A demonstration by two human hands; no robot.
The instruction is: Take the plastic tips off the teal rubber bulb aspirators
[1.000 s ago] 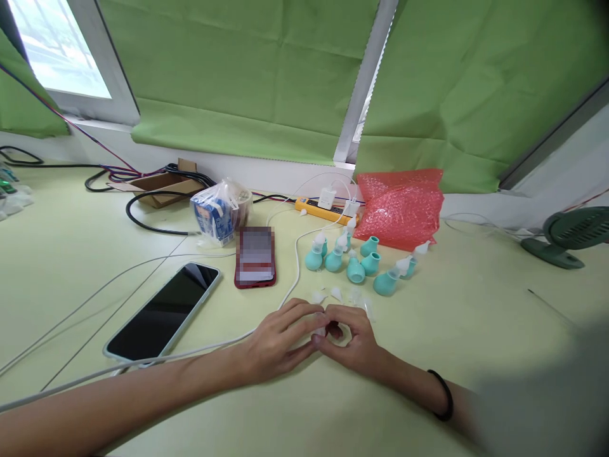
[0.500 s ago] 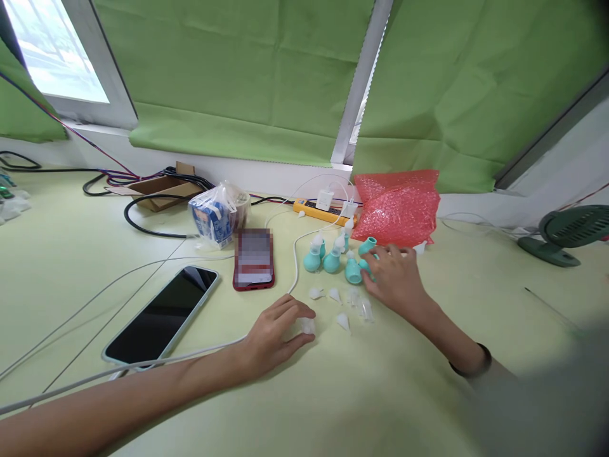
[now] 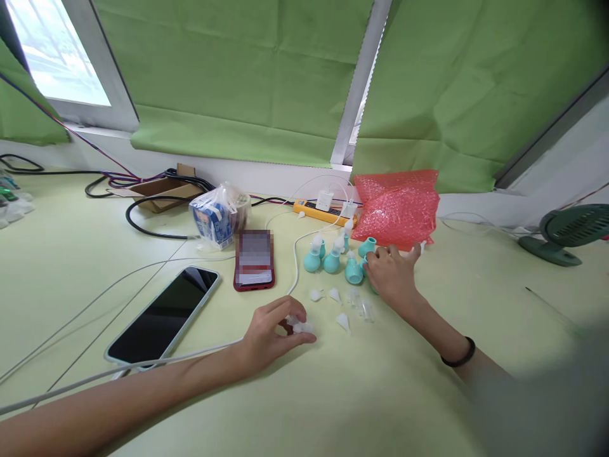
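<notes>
My left hand (image 3: 273, 330) rests low over the table, its thumb and fingers curled around small translucent plastic pieces (image 3: 303, 327). My right hand (image 3: 392, 278) bends its fingers over a teal squeeze bulb (image 3: 365, 265), mostly hidden beneath them. A white cone tip lies by that hand's outer finger. Left of it stand several teal bulbs, including one (image 3: 312, 261) and another (image 3: 332, 262) fitted with clear tops. An open-necked teal bulb (image 3: 367, 245) lies just behind. Between my hands are white cone tips (image 3: 343, 322) and clear plastic tubes (image 3: 365, 310).
A large phone (image 3: 164, 314) and a red-cased phone (image 3: 254, 260) lie left of the bulbs. A white cable runs under my left hand. Behind are a bagged blue pack (image 3: 212, 222), a yellow power strip (image 3: 304, 206) and red bubble wrap (image 3: 397, 209). A green fan (image 3: 571, 231) stands right.
My left hand has drawn slightly back left, its fingers curling further around the clear pieces. My right hand has shifted slightly, and its outer finger now points toward the white tip.
</notes>
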